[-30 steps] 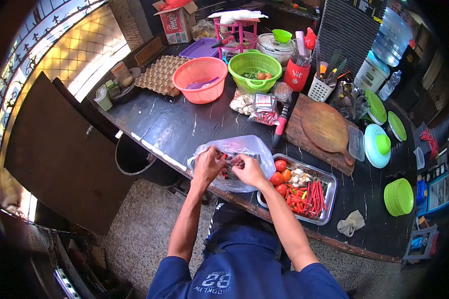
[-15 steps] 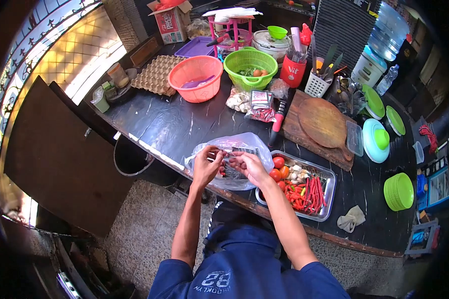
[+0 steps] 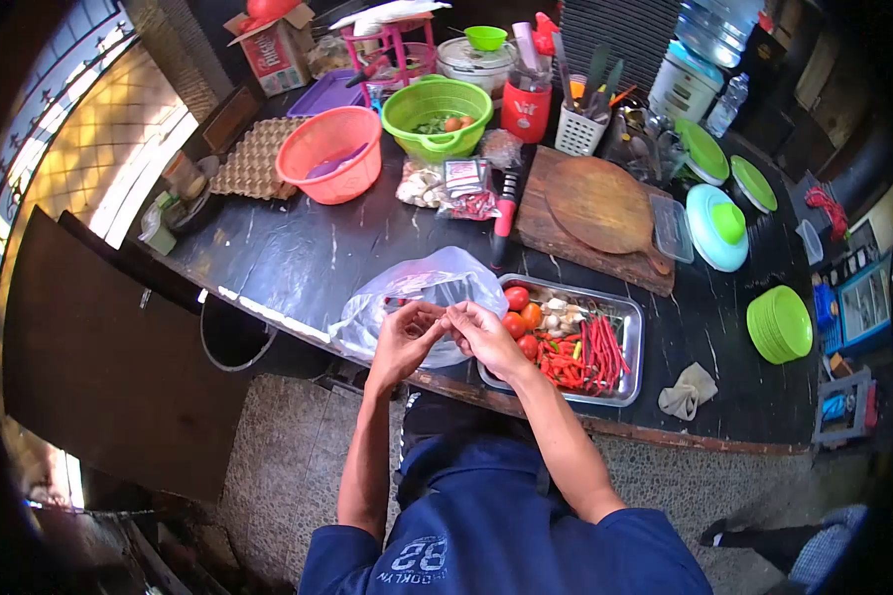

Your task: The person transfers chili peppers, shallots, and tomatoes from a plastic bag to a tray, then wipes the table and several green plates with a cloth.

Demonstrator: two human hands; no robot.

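Observation:
Over the front edge of a clear plastic bag [image 3: 422, 278], my left hand [image 3: 407, 339] and my right hand [image 3: 481, 337] meet at their fingertips. Both are pinched closed; whatever lies between the fingers is too small to make out. A few dark red bits show inside the bag behind my left hand. Just right of the bag, a metal tray [image 3: 633, 347] holds tomatoes [image 3: 515, 297], garlic [image 3: 563, 315], small red chilies [image 3: 558, 369] and long red chilies [image 3: 605, 349].
Behind the bag stand an orange basket [image 3: 298, 159], a green basket [image 3: 437, 99] and packets [image 3: 464, 178]. A wooden board [image 3: 597, 203] lies behind the tray. At right are a cloth [image 3: 687, 392] and green plates [image 3: 779, 324]. A person's foot [image 3: 714, 534] shows at lower right.
The view has shifted, so the table items appear farther left and higher. My hands have drawn together over the bag's near edge. A person's leg and foot have come into view at lower right.

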